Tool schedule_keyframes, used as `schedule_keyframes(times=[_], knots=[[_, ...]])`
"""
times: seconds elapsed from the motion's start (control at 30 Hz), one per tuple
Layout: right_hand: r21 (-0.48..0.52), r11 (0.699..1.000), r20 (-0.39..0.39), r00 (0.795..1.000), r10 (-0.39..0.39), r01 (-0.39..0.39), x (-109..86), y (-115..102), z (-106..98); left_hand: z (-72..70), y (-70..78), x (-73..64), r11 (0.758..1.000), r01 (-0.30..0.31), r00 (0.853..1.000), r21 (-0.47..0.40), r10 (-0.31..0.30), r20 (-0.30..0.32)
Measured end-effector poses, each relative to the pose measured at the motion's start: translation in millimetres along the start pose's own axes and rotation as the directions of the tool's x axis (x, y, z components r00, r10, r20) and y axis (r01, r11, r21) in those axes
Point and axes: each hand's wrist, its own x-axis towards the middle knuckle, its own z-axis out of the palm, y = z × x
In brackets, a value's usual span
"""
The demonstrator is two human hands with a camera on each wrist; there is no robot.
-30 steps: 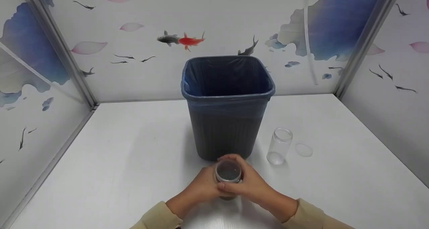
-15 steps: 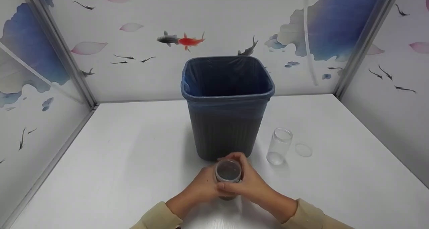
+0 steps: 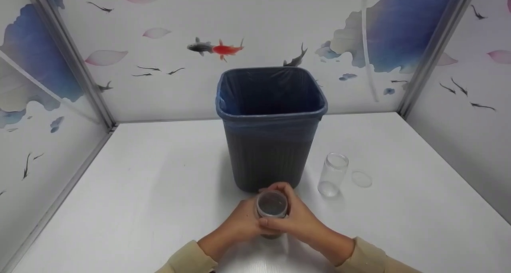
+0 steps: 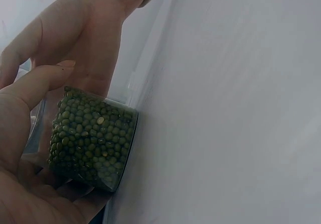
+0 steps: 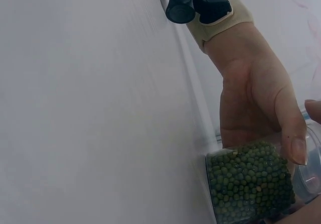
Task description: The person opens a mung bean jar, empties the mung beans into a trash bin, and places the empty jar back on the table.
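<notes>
A clear jar (image 3: 272,204) partly filled with green mung beans (image 4: 93,138) is held between both hands, low in the middle of the head view. My left hand (image 3: 242,220) grips the jar's body, its thumb (image 5: 297,146) lying along the side in the right wrist view. Round the jar's top curl the fingers and thumb of my right hand (image 3: 300,217). The jar's base is close to the white table. Right of the hands stands an empty clear jar (image 3: 333,173) without a lid, and a clear round lid (image 3: 362,179) lies flat beside it.
Directly beyond the hands stands a dark trash bin (image 3: 271,157) with a blue liner (image 3: 275,123) folded over its rim. White panels painted with fish and petals enclose the white table (image 3: 139,185) at the back and both sides.
The right hand's fingers have shifted very slightly round the jar's top. The jar, the left hand and the things on the table stay where they were.
</notes>
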Motion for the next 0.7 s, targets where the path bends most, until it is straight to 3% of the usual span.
schedule_keyframes(times=[0.23,0.7], knots=[[-0.063,0.998,0.01,1.0,-0.005,0.006,0.5,-0.6,-1.5,1.6,-0.9,0.2,1.0,-0.001,1.0,0.021,0.001,-0.013],[-0.039,0.999,0.027,1.0,-0.002,0.003,0.0,-0.1,-1.7,0.9,2.1,-2.9,1.0,-0.022,1.0,0.011,0.022,-0.01]])
